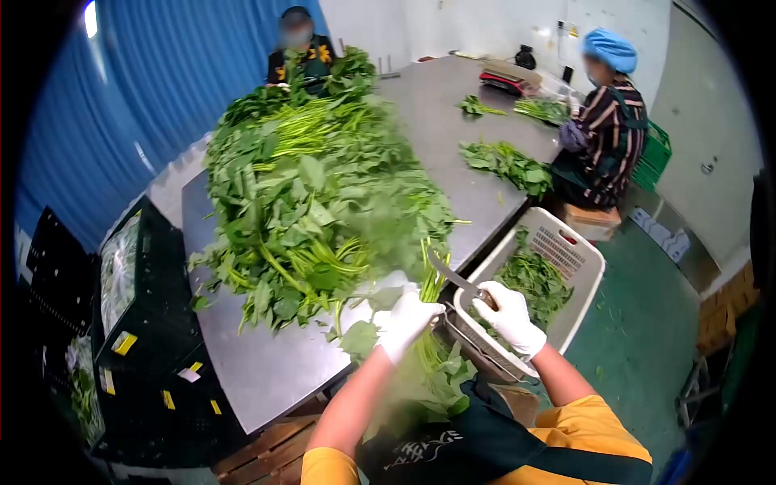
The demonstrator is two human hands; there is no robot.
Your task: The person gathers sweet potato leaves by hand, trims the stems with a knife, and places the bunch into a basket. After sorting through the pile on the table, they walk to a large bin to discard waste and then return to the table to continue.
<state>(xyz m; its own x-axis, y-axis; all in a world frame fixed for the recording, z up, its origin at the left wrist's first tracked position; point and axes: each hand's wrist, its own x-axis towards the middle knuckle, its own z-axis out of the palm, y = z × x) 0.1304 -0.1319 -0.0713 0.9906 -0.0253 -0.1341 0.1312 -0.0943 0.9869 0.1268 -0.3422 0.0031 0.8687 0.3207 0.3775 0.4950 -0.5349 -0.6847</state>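
Note:
My left hand (410,317), in a white glove, is closed around a bunch of leafy greens (433,356). The stems point up past the fist and the leaves hang down toward my apron. In my right hand (512,317), also gloved in white, is a knife (454,276) with a curved blade. Its blade lies across the upper stems of the bunch. Just under my right hand stands a light plastic basket (594,271) with cut greens (533,283) inside. A large heap of leafy greens (315,194) lies on the metal table to the left.
Across the metal table (283,380) sit one person (299,48) behind the heap and another (606,129) at the right, near small bunches (509,166) and a red scale (505,81). Black crates (153,299) are stacked at left. Green floor (630,339) shows beyond the basket.

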